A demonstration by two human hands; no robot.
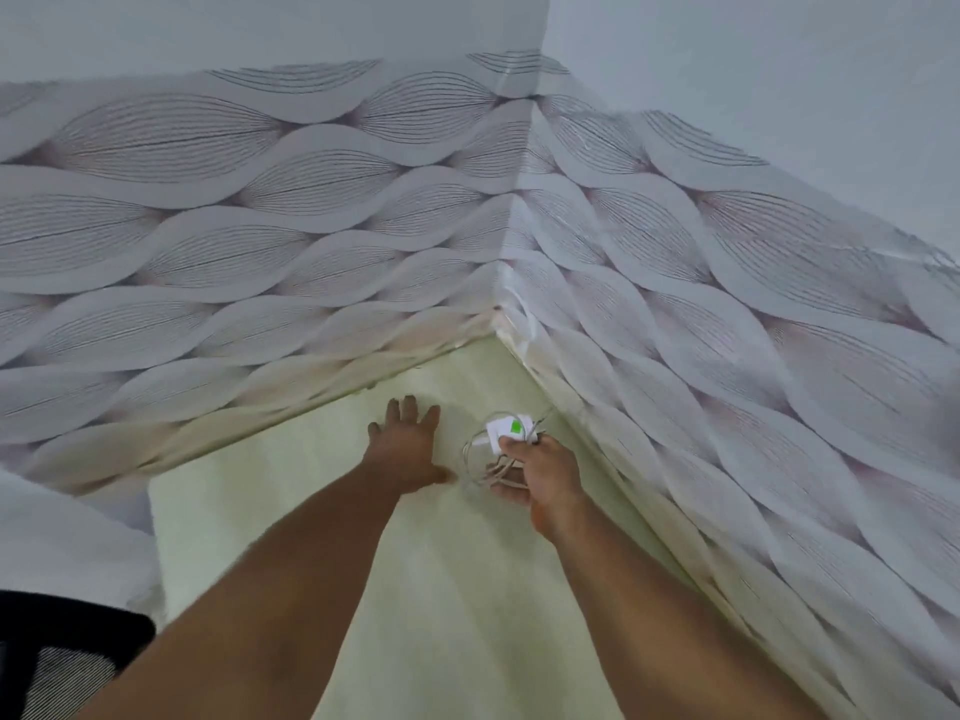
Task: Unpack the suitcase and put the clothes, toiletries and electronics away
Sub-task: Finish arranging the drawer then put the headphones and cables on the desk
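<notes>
Both bare arms reach forward over a pale yellow-green desk point(467, 589) that is pushed into the corner of a room, where two walls covered in leaf-patterned wallpaper point(322, 210) meet. The left hand point(408, 444) lies palm down on the desk surface, its fingers point(410, 407) straight and spread apart, pointing toward the back wall and holding nothing. Just to its right, close to the corner and near the right-hand wall, the right hand point(540, 475) grips a white charger point(506, 433) with a small green label on its face; the thumb lies over the near edge of the block and the other fingers curl beneath it, so the fingers are clamped on the charger. A thin white cable point(475, 459) (bunched in loose loops, partly blurred) hangs from under that hand and arcs out to the left, its loops lying between the two hands and close to the left thumb; whether the cable touches the desk cannot be told. At the lower left edge of the view a white cloth point(62, 548) lies beside the desk, and below it shows a dark chair back point(62, 662) with a grey mesh panel.
</notes>
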